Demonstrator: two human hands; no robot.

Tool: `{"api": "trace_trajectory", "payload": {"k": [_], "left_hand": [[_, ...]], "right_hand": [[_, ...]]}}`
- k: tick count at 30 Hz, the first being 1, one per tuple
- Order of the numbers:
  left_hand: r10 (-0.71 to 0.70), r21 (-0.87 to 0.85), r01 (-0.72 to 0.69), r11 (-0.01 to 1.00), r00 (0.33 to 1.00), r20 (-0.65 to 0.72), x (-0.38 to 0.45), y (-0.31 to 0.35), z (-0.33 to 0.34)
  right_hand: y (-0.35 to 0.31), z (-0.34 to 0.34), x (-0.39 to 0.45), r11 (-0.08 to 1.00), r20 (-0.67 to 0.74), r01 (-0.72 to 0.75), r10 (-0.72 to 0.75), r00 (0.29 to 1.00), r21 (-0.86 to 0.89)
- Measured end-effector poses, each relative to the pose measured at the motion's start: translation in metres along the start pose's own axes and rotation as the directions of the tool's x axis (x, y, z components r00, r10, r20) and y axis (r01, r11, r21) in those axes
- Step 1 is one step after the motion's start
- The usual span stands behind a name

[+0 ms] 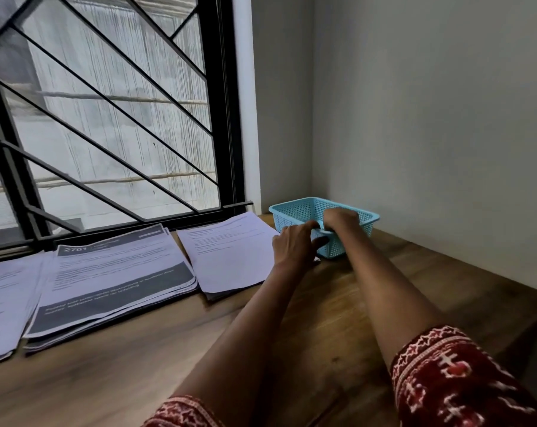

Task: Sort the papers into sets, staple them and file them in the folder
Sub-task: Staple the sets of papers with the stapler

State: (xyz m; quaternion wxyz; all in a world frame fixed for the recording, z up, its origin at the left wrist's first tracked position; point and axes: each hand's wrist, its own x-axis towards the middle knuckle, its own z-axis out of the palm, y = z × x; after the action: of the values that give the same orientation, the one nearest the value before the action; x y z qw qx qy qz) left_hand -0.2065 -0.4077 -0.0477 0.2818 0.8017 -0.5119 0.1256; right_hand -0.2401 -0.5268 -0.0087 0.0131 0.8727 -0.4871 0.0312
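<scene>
1. Our right hand reaches over the near rim of the small light-blue perforated plastic basket, fingers curled down into it; what they close on, if anything, is hidden by the hand itself, so we cannot tell.
2. Our left hand is at the basket's near left corner, thumb and fingers curled against the rim there, seemingly steadying or drawing it.
3. The basket sits in the far right corner of the brown wooden desk, close to the grey wall.
4. The papers lie in three stacks along the window side: a plain white text stack just beside our left hand, a middle stack topped by a sheet with dark grey bands, and a further white stack at the far left edge.
5. We judge that sorting looks largely done and we are fetching from the basket, likely the stapler, though no stapler shows.
6. No folder is visible.
7. The next move calls for lifting whatever is inside clear of the rim, then squaring one stack's edges before stapling.
</scene>
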Motion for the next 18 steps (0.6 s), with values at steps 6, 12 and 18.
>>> {"api": "trace_trajectory", "payload": {"k": [6, 12, 18], "left_hand": [[-0.005, 0.065, 0.004, 0.998, 1.0, 0.017, -0.001, 0.001, 0.0], [-0.057, 0.036, 0.052, 0.998, 0.985, 0.165, 0.003, -0.006, 0.005], [-0.183, 0.095, 0.182, 0.979, 0.983, -0.001, -0.018, -0.018, -0.007]], "right_hand": [[0.002, 0.003, 0.003, 0.984, -0.269, 0.055, -0.009, 0.963, 0.167], [0.006, 0.003, 0.005, 0.684, -0.739, 0.434, 0.232, 0.633, 0.587], [-0.013, -0.01, -0.028, 0.537, -0.85, 0.661, 0.383, 0.363, 0.524]]}}
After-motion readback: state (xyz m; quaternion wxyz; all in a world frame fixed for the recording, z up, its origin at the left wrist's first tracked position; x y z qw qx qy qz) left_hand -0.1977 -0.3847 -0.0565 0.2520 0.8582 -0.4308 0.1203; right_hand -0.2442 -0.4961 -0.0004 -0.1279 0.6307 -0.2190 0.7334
